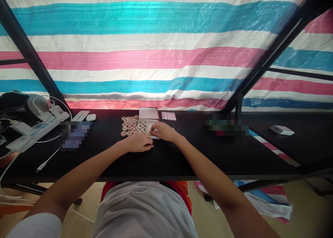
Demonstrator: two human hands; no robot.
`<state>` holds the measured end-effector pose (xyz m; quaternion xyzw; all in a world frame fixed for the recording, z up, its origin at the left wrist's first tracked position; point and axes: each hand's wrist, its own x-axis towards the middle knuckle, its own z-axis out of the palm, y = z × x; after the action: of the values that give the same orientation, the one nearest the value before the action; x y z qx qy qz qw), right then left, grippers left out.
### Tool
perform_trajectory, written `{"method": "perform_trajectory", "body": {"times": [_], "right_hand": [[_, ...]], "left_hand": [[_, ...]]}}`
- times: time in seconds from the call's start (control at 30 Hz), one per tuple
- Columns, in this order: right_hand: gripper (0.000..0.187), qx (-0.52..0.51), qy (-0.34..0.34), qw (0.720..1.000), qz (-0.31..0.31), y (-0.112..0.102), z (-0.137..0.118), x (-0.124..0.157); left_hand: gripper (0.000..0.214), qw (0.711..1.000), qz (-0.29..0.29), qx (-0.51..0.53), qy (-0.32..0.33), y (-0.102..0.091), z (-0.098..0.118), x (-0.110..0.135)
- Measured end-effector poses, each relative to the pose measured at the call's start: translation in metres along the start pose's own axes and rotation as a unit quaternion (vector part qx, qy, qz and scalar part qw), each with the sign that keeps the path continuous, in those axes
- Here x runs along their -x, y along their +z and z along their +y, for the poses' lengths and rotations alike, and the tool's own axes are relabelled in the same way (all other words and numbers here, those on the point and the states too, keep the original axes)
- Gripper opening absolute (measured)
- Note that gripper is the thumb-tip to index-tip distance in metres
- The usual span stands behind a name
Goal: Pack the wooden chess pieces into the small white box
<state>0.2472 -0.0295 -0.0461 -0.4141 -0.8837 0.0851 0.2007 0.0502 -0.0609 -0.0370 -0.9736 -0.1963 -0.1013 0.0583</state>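
Note:
Round wooden Chinese chess pieces (127, 124) with red characters lie in rows on the black table, left of a shallow white box (155, 138). Inside the box, at its left, sit several pieces (141, 125) with black characters. My right hand (164, 131) is over the box's right part, fingers bent and closed around a chess piece at the fingertips, mostly hidden. At the box's front left edge is my left hand (140, 142), its fingers curled together; what they hold, if anything, is hidden. Behind the box lies its lid (148, 113).
A pink and white card (169, 116) lies right of the lid. On the left are a power strip (39, 129) with cables, a white earbud case (91, 117) and a blurred phone-like object (75, 135). A white charger (282, 130) lies far right. Striped sheeting (156, 58) hangs behind.

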Motion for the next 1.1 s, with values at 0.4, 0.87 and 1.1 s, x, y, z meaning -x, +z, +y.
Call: {"method": "perform_trajectory", "body": {"times": [0.4, 0.87, 1.1], "right_hand": [[0.027, -0.033, 0.006, 0.996, 0.082, -0.013, 0.009, 0.002], [0.040, -0.090, 0.252, 0.962, -0.061, -0.040, 0.064, 0.028], [0.028, -0.040, 0.242, 0.969, -0.034, -0.032, 0.062, 0.022]], "left_hand": [[0.024, 1.000, -0.004, 0.011, -0.010, 0.002, -0.001, 0.000], [0.024, 1.000, -0.008, 0.026, -0.013, 0.001, -0.001, 0.001], [0.024, 1.000, 0.001, 0.028, -0.012, 0.002, -0.002, 0.002]]}}
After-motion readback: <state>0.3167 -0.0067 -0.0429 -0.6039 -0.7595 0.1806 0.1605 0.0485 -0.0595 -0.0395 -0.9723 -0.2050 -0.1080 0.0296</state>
